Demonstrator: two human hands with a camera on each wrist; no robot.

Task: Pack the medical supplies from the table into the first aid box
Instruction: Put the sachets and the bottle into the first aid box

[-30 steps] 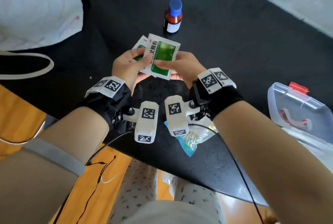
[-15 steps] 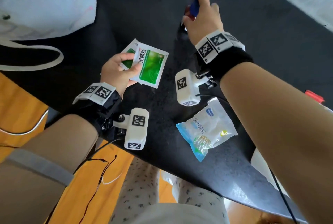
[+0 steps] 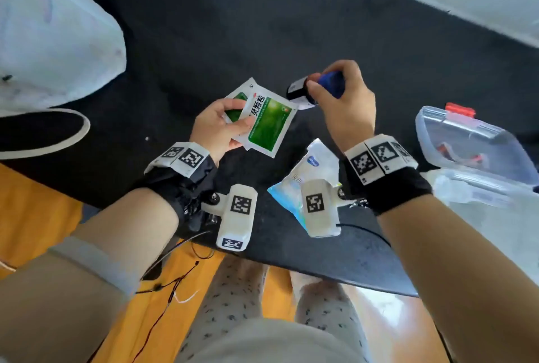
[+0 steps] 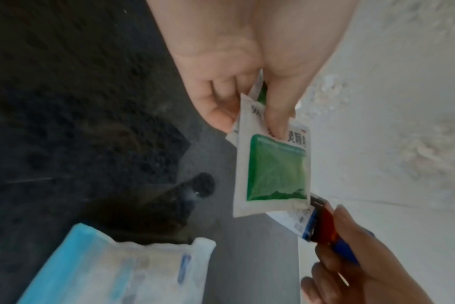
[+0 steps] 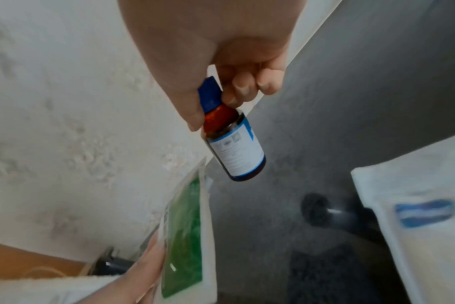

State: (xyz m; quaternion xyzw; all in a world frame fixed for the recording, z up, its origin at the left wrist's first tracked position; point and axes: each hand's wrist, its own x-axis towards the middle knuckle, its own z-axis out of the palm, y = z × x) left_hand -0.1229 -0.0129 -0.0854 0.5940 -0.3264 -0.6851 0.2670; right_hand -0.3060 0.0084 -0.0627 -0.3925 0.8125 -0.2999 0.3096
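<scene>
Green sachets (image 3: 264, 123) — bottle's (image 5: 234, 144) label wrist-only.

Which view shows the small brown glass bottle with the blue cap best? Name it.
The right wrist view: the small brown glass bottle hangs unobstructed, label facing the camera, the right hand gripping its blue cap. The head view hides most of it behind fingers; the left wrist view shows a blurred sliver.

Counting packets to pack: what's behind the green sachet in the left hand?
A second green sachet peeks out behind the front green sachet, both pinched by the left hand. Any more are hidden.
</scene>
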